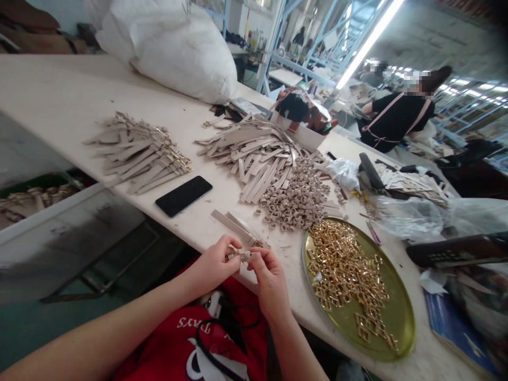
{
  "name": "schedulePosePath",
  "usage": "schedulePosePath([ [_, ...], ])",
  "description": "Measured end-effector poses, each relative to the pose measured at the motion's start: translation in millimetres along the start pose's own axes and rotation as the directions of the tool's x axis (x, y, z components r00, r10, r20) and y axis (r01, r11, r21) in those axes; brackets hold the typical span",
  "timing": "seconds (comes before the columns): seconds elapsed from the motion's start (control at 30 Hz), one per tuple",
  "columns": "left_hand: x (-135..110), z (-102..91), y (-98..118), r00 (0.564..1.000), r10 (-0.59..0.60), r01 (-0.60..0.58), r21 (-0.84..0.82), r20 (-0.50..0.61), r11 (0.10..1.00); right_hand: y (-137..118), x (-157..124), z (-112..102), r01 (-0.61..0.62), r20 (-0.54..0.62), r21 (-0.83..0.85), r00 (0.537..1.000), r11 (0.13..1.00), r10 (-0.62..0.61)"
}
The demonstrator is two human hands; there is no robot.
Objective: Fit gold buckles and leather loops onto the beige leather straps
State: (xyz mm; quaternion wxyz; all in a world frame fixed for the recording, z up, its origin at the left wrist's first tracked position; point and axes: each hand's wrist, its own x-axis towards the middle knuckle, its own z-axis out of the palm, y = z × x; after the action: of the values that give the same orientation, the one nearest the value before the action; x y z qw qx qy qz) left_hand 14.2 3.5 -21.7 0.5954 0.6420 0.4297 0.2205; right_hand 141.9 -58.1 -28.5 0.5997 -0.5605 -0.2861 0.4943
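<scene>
My left hand [218,263] and my right hand [270,275] meet at the table's front edge, thumbs and fingers pinched on a small beige strap [242,255]. Fingers cover much of it, so its full length and any fitting are hidden. Just beyond lie a couple of loose beige straps [234,225] with a metallic bit at their near end. To the right, gold buckles [345,264] are heaped on a round gold tray [399,301]. Small beige strap loops [293,203] form a pile ahead, against a larger pile of beige straps [254,148].
A black phone [184,196] lies left of my hands. Behind it are straps with gold buckles [146,151]. A big white sack [170,47] sits at the back. Plastic bags [413,217] lie on the right; a person in an apron [397,119] stands farther off.
</scene>
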Motion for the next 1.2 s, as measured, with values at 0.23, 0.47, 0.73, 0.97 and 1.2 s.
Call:
schedulePosePath([
  [0.23,-7.9,2.2,12.6,0.998,0.010,0.002,-0.191,0.062,0.982,-3.5,-9.9,1.2,-0.160,0.108,0.201,0.984,0.966,0.140],
  [0.47,-18.8,-9.0,15.0,0.993,-0.037,0.020,0.149,0.110,0.989,-3.9,-15.6,-4.0,-0.411,0.345,0.171,0.876,0.895,0.337],
  [0.73,-31.2,-12.8,6.9,0.972,-0.077,0.079,0.000,0.221,0.997,4.0,-27.5,-4.2,-0.269,0.275,0.212,0.939,0.939,0.207],
  [0.97,-39.7,-8.0,11.4,0.973,-0.055,0.067,-0.047,0.225,0.997,-2.7,-34.4,-2.0,0.088,0.017,-0.207,0.996,0.974,-0.086],
  [1.2,-35.1,-5.2,1.5,0.943,-0.104,0.145,-0.108,0.317,0.984,5.8,-36.8,-14.6,0.130,0.127,-0.451,0.989,0.883,-0.080],
])
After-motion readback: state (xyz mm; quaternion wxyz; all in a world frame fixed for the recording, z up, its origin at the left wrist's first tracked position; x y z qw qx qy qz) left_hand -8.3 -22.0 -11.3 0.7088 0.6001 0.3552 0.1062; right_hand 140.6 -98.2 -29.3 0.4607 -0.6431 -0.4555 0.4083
